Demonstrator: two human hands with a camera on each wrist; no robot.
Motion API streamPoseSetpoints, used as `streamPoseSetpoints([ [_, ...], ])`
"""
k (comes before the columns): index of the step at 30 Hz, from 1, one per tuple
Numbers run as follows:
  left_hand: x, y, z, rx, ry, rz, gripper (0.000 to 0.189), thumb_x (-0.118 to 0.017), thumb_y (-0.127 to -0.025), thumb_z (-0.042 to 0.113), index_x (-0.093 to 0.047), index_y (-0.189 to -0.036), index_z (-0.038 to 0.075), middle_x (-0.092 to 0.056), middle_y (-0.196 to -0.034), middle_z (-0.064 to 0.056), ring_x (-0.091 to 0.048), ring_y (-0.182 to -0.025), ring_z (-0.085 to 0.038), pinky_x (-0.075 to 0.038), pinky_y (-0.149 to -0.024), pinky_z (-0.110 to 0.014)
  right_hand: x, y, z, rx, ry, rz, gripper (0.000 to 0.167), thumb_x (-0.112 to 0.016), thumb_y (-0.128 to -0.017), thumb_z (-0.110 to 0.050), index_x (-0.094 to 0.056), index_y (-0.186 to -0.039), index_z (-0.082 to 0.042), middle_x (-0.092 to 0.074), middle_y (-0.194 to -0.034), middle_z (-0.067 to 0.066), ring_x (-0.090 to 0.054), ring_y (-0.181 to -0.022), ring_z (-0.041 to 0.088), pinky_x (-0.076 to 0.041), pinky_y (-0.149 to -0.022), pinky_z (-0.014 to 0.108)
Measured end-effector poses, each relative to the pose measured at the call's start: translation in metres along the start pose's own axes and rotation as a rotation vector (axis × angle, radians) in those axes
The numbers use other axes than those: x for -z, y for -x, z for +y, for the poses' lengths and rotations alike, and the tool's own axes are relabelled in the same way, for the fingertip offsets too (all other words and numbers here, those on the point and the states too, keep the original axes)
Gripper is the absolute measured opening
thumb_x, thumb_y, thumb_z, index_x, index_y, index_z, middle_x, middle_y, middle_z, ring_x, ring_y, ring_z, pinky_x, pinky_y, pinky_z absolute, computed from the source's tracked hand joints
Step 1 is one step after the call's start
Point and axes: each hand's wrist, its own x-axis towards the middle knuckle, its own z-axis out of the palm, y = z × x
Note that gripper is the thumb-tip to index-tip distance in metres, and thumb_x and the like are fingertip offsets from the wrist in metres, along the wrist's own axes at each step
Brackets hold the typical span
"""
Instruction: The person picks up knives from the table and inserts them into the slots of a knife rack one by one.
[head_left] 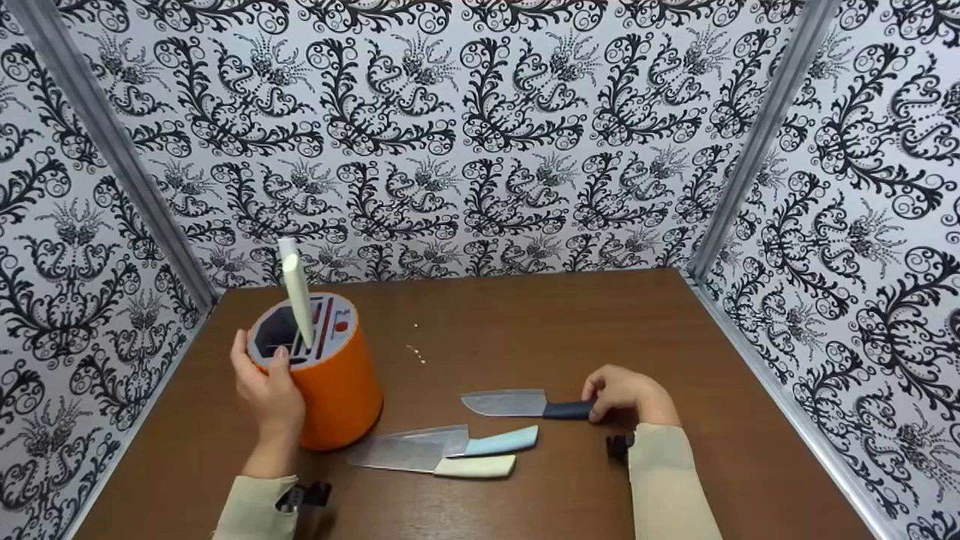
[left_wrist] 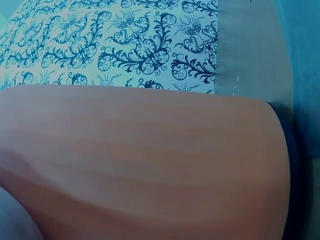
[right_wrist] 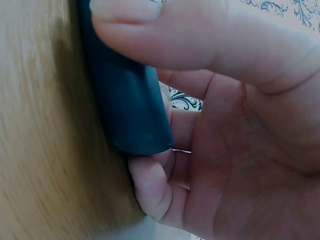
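My left hand (head_left: 274,394) holds the orange round knife block (head_left: 341,397), thumb on its rim and fingers around the left side. The block's side (left_wrist: 150,155) fills most of the left wrist view. A pale-green-handled knife (head_left: 298,300) stands in a slot, with a white handle top (head_left: 287,247) behind it. My right hand (head_left: 626,394) pinches the end of a dark blue handle (head_left: 566,410); its knife blade (head_left: 506,403) points left, low over the table. In the right wrist view the thumb lies along the dark handle (right_wrist: 130,110), fingers curled at its other side.
A light-blue-handled knife (head_left: 502,441) and a cream-handled knife (head_left: 476,466) lie side by side on the brown table (head_left: 600,322), blades overlapping near the block's base. Small pale crumbs (head_left: 416,354) lie right of the block. Patterned walls (head_left: 480,150) enclose the table.
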Motion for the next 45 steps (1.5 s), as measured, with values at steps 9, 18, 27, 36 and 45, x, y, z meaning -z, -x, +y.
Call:
streamPoseSetpoints([
  [9, 0.001, 0.000, -0.003, 0.013, -0.048, -0.025, 0.066, -0.052, -0.099, 0.019, -0.040, -0.163, 0.010, -0.046, -0.166, -0.014, -0.046, -0.150, -0.035, -0.034, -0.128, -0.051, -0.001, 0.003, -0.001, -0.033, 0.014, 0.015, 0.018, -0.089, -0.077, -0.005, -0.077, -0.090, -0.009, -0.069, -0.088, 0.001, -0.058, -0.079, 0.019, -0.049, -0.072, 0.032],
  [18, 0.005, -0.002, -0.003, -0.009, -0.006, -0.018, 0.065, -0.050, -0.098, 0.017, -0.042, -0.161, 0.007, -0.049, -0.163, -0.017, -0.049, -0.144, -0.034, -0.036, -0.126, -0.041, -0.001, -0.001, -0.004, -0.018, 0.012, 0.009, 0.018, -0.089, -0.077, -0.004, -0.077, -0.090, -0.009, -0.069, -0.087, 0.001, -0.059, -0.079, 0.019, -0.050, -0.072, 0.031],
  [27, 0.008, -0.014, -0.018, -0.088, 0.140, -0.140, 0.059, -0.044, -0.102, 0.017, -0.044, -0.159, 0.001, -0.046, -0.164, -0.021, -0.049, -0.143, -0.017, -0.035, -0.114, -0.014, 0.001, -0.003, -0.001, -0.016, 0.033, -0.004, 0.019, -0.088, -0.076, -0.007, -0.078, -0.091, -0.008, -0.064, -0.080, -0.003, -0.056, -0.074, 0.016, -0.046, -0.068, 0.029],
  [36, 0.013, -0.017, -0.016, 0.061, 0.262, -0.236, 0.058, -0.034, -0.104, 0.015, -0.042, -0.160, 0.003, -0.046, -0.161, -0.021, -0.051, -0.127, -0.005, -0.040, -0.107, -0.010, -0.001, -0.003, 0.003, -0.009, 0.061, -0.019, 0.017, -0.089, -0.076, -0.010, -0.077, -0.089, -0.010, -0.066, -0.082, -0.003, -0.057, -0.076, 0.016, -0.046, -0.071, 0.030],
  [45, 0.009, -0.022, -0.007, 0.153, 0.253, -0.228, 0.059, -0.032, -0.104, 0.015, -0.042, -0.161, 0.009, -0.048, -0.161, -0.017, -0.051, -0.130, -0.014, -0.041, -0.106, -0.015, 0.002, -0.005, 0.000, -0.010, 0.052, -0.011, 0.018, -0.088, -0.076, -0.009, -0.077, -0.091, -0.008, -0.066, -0.083, -0.002, -0.056, -0.074, 0.016, -0.047, -0.068, 0.030],
])
